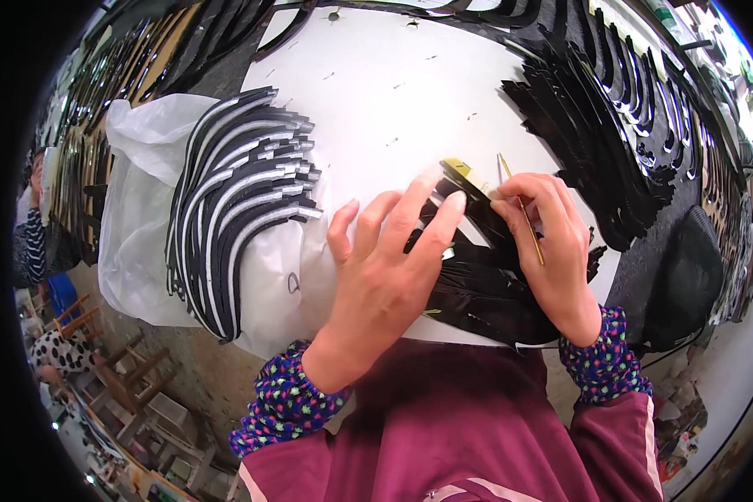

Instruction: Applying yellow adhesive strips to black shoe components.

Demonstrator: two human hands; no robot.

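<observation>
My right hand [552, 243] is closed, with a thin gold-coloured stick [505, 167] held along its fingers. Its thumb and fingertip pinch close to the end of a black strip with a yellowish edge [468, 173]; whether they grip the strip as well, I cannot tell. Fingers spread, my left hand [389, 268] lies palm down, two fingertips at the same strip. Under and between both hands is a pile of glossy black strips [485, 289], partly covered by them. A fanned stack of curved black strips with silvery-white stripes [234, 184] lies to the left.
A white board [376, 92] covers the table's middle. White plastic bags [134, 243] lie at the left. Black pointed strips [577, 142] are heaped at the right, beside a dark rounded object [686, 276]. More curved strips line the table's far edges. Wooden stools [138, 372] stand on the floor at left.
</observation>
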